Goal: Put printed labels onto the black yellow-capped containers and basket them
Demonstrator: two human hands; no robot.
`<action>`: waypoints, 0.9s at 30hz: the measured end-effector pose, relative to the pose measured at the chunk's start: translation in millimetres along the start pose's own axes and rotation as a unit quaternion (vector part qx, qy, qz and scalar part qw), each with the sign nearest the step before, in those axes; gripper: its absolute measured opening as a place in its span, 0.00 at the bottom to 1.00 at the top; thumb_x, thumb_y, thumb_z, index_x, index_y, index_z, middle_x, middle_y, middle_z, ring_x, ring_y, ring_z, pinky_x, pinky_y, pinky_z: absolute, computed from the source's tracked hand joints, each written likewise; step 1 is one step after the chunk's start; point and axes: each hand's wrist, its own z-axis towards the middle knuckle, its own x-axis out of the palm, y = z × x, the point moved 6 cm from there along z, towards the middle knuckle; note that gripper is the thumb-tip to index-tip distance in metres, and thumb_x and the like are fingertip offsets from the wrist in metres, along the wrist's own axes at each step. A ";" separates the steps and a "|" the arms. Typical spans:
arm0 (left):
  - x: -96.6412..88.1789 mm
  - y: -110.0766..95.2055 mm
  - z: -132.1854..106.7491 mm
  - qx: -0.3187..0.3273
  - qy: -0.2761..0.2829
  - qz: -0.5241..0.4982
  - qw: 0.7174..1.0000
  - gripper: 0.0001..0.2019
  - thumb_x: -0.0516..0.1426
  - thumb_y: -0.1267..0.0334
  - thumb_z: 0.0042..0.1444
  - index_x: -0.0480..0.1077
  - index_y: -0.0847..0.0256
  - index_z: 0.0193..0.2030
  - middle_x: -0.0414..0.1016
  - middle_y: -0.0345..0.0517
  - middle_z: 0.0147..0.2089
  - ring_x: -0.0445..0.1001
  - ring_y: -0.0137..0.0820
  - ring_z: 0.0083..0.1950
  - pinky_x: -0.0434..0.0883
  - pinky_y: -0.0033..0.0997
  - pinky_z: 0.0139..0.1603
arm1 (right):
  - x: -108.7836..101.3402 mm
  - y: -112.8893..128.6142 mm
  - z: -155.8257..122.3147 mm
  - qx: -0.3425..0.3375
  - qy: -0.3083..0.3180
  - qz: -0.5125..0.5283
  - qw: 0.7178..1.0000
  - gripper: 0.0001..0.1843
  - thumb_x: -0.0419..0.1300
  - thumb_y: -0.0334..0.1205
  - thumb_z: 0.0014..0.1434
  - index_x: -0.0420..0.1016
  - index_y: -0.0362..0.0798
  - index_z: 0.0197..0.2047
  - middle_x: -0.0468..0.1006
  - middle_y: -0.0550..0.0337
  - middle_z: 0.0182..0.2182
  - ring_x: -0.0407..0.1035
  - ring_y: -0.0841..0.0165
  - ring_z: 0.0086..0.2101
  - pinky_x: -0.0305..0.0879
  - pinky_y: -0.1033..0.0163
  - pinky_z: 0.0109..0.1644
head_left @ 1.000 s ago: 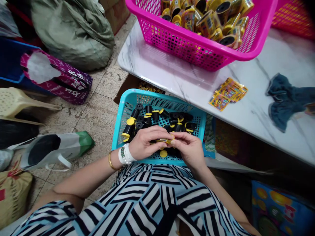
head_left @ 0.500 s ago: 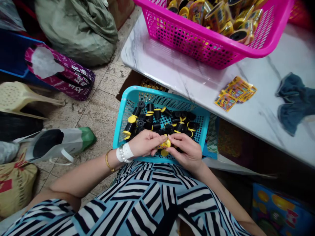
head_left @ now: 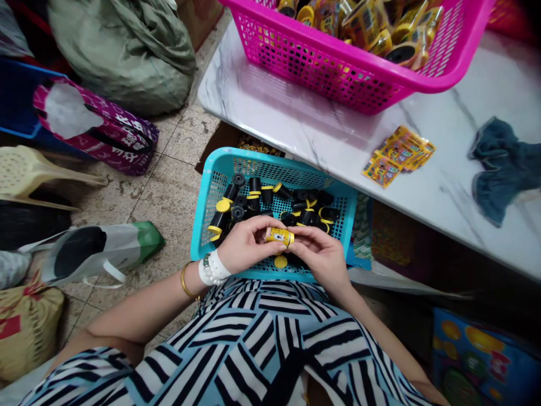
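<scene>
Yellow-labelled plastic cylinder (head_left: 279,236): in hand, details last.

White marble-pattern table (head_left: 321,141), far right. On it sits a pink plastic mesh basket (head_left: 338,73) heaped with yellow-labelled pieces (head_left: 372,34). I log these as finished.

Near centre is a turquoise plastic mesh basket (head_left: 211,186) holding a thin layer of bare black-and-yellow cylinders (head_left: 253,197). I judge these still outstanding.

Left hand (head_left: 243,248) and right hand (head_left: 323,259) are each pinched on one end of the cylinder, above the turquoise basket's near edge.

A stack of yellow printed stickers (head_left: 397,155) lies on the table.
</scene>
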 end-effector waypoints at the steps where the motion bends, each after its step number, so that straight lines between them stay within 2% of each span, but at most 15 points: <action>1: -1.3 1.2 0.2 -0.009 -0.004 -0.012 1.000 0.17 0.67 0.61 0.52 0.74 0.64 0.47 0.78 0.46 0.41 0.75 0.29 0.39 0.73 0.30 0.42 | -0.9 3.0 -0.7 -0.030 -0.009 -0.024 0.999 0.13 0.71 0.41 0.54 0.82 0.56 0.45 0.83 0.58 0.42 0.79 0.65 0.40 0.80 0.57 0.46; 3: -3.5 6.1 0.1 -0.049 -0.007 -0.038 0.998 0.17 0.66 0.59 0.53 0.73 0.64 0.47 0.79 0.45 0.39 0.75 0.28 0.35 0.72 0.28 0.38 | -1.5 9.7 -2.6 -0.095 -0.018 -0.093 0.991 0.12 0.69 0.38 0.56 0.83 0.57 0.45 0.81 0.56 0.46 0.78 0.63 0.45 0.79 0.56 0.49; 6: -6.6 11.5 -0.9 -0.086 -0.011 -0.047 0.995 0.15 0.65 0.57 0.55 0.74 0.65 0.45 0.79 0.44 0.35 0.74 0.26 0.31 0.72 0.27 0.35 | -0.2 16.6 -4.3 -0.154 -0.011 -0.179 0.972 0.16 0.68 0.35 0.57 0.82 0.58 0.49 0.80 0.55 0.46 0.77 0.65 0.43 0.79 0.58 0.46; 8: -7.0 10.3 -1.6 -0.066 -0.010 -0.047 0.997 0.14 0.66 0.59 0.54 0.75 0.65 0.44 0.80 0.45 0.37 0.77 0.28 0.35 0.74 0.30 0.40 | 0.0 21.3 -4.9 -0.177 -0.011 -0.209 0.962 0.19 0.69 0.34 0.55 0.81 0.57 0.51 0.81 0.55 0.44 0.77 0.65 0.41 0.80 0.60 0.43; 11: -5.5 4.3 -3.5 -0.003 -0.008 -0.031 0.999 0.14 0.65 0.62 0.55 0.74 0.64 0.47 0.81 0.49 0.44 0.79 0.32 0.43 0.75 0.35 0.48 | 0.3 27.9 -6.5 -0.205 -0.021 -0.231 0.951 0.19 0.71 0.35 0.53 0.82 0.55 0.49 0.82 0.56 0.40 0.77 0.64 0.39 0.79 0.59 0.42; 14: -5.1 -6.6 -7.2 0.098 -0.033 0.070 0.992 0.14 0.64 0.63 0.56 0.75 0.62 0.49 0.79 0.50 0.47 0.78 0.35 0.46 0.75 0.37 0.48 | -1.2 23.3 -6.9 -0.170 -0.038 -0.190 0.966 0.17 0.71 0.35 0.52 0.83 0.55 0.47 0.82 0.56 0.39 0.77 0.65 0.38 0.79 0.60 0.39; 17: -1.7 -16.2 -12.7 0.203 -0.061 0.180 0.961 0.13 0.63 0.66 0.57 0.75 0.61 0.49 0.78 0.50 0.47 0.77 0.35 0.48 0.73 0.37 0.51 | -1.1 10.0 -7.4 -0.094 -0.054 -0.101 0.989 0.16 0.71 0.35 0.53 0.83 0.55 0.46 0.81 0.58 0.40 0.78 0.67 0.37 0.79 0.62 0.39; 20: 0.2 -18.4 -15.2 0.249 -0.085 0.207 0.942 0.13 0.63 0.67 0.57 0.75 0.61 0.49 0.78 0.50 0.47 0.76 0.35 0.49 0.72 0.38 0.53 | 0.1 2.6 -8.2 -0.053 -0.065 -0.071 0.994 0.14 0.70 0.37 0.54 0.84 0.56 0.45 0.81 0.59 0.39 0.78 0.67 0.37 0.79 0.61 0.41; 22: -1.7 -14.9 -12.0 0.217 -0.094 0.175 0.956 0.13 0.65 0.65 0.56 0.74 0.61 0.48 0.78 0.50 0.47 0.77 0.36 0.49 0.73 0.37 0.52 | -1.8 6.8 -7.9 -0.074 -0.069 -0.103 0.990 0.15 0.70 0.38 0.55 0.83 0.56 0.47 0.81 0.58 0.40 0.78 0.66 0.38 0.79 0.60 0.41; 23: -2.0 -10.7 -8.6 0.175 -0.081 0.135 0.972 0.14 0.65 0.63 0.55 0.74 0.61 0.48 0.78 0.50 0.45 0.78 0.35 0.46 0.74 0.36 0.49 | -3.5 12.0 -7.7 -0.104 -0.067 -0.133 0.983 0.16 0.70 0.38 0.55 0.82 0.57 0.48 0.81 0.57 0.41 0.78 0.65 0.39 0.79 0.59 0.42; 25: 3.1 1.7 -1.8 0.057 -0.010 0.024 0.998 0.16 0.64 0.56 0.57 0.71 0.62 0.48 0.79 0.47 0.38 0.78 0.31 0.34 0.75 0.32 0.37 | -6.0 24.3 -7.8 -0.181 -0.050 -0.203 0.961 0.20 0.71 0.37 0.54 0.81 0.58 0.51 0.82 0.56 0.42 0.77 0.62 0.41 0.78 0.56 0.45; 27: 11.4 10.7 0.5 -0.043 0.062 -0.062 0.995 0.18 0.62 0.51 0.58 0.68 0.63 0.46 0.77 0.42 0.29 0.74 0.27 0.23 0.71 0.26 0.26 | -7.1 31.4 -7.7 -0.234 -0.021 -0.252 0.939 0.21 0.72 0.37 0.53 0.81 0.58 0.51 0.83 0.56 0.42 0.77 0.61 0.42 0.77 0.54 0.47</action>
